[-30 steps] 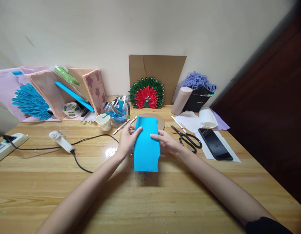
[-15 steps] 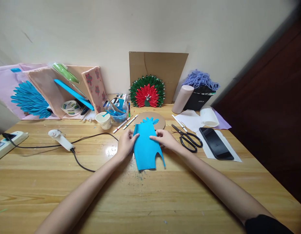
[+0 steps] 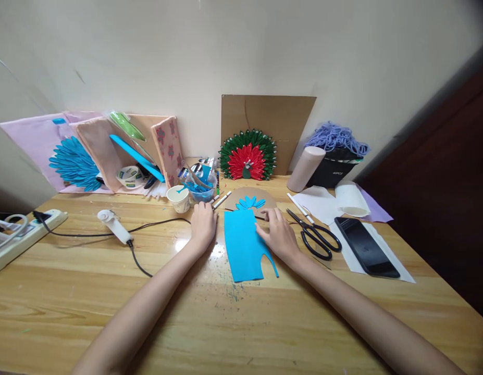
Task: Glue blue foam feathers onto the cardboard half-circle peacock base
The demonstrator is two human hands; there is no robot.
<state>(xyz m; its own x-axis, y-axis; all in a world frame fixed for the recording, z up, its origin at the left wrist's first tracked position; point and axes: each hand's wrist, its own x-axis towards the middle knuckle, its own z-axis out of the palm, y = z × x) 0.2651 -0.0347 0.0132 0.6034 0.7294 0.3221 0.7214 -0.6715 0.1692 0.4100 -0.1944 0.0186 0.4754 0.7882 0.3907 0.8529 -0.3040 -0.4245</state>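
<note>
A blue sheet (image 3: 243, 247) with a curved notch cut in its lower right lies on the table between my hands. My left hand (image 3: 204, 224) is left of the sheet, over the lower ends of two white markers (image 3: 222, 200). Its fingers are bent and together, with the tips hidden. By the sheet's right edge, my right hand (image 3: 278, 234) has thumb and fingers apart; the thumb is at the edge, and I cannot tell if it touches. Beyond the sheet, blue petal shapes (image 3: 251, 202) lie on a round cardboard piece (image 3: 269, 197).
Black-handled scissors (image 3: 317, 237) and a phone (image 3: 366, 247) lie to the right. At left are a white glue gun (image 3: 116, 226) with its cord and a power strip (image 3: 28, 239). A paper cup (image 3: 178, 200) and a tub of blue scraps (image 3: 202, 190) stand behind my left hand.
Both hands have let go of the blue sheet, which now lies lower on the table. My left hand has moved onto the markers; my right hand's fingers have spread. The view has shifted.
</note>
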